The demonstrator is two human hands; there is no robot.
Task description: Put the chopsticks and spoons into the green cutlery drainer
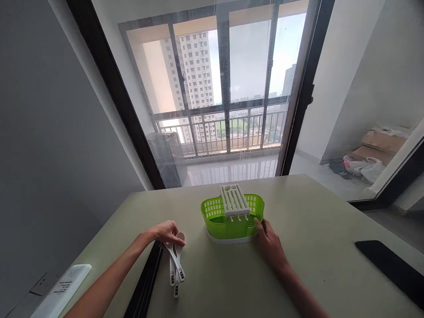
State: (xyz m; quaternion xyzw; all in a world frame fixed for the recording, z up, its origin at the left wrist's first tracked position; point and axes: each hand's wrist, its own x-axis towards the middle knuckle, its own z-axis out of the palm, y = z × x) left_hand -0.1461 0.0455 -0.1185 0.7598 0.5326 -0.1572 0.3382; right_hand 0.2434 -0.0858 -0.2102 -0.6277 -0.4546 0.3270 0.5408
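Observation:
A green plastic cutlery basket with a white base stands on the table. A white slotted rack with small hooks lies across its top. My right hand grips the basket's right side, thumb over the rim. To the left, my left hand is closed at the bowl end of several white spoons, their patterned handles pointing towards me. Its fingertips are partly hidden, so how many spoons it pinches is unclear. Just left of the spoons lie long black sticks, partly behind my left wrist.
The pale green table ends at a glass door in front. A black flat object lies at the right, and a white labelled object at the left edge. Beyond the glass, boxes and bags are piled on the floor.

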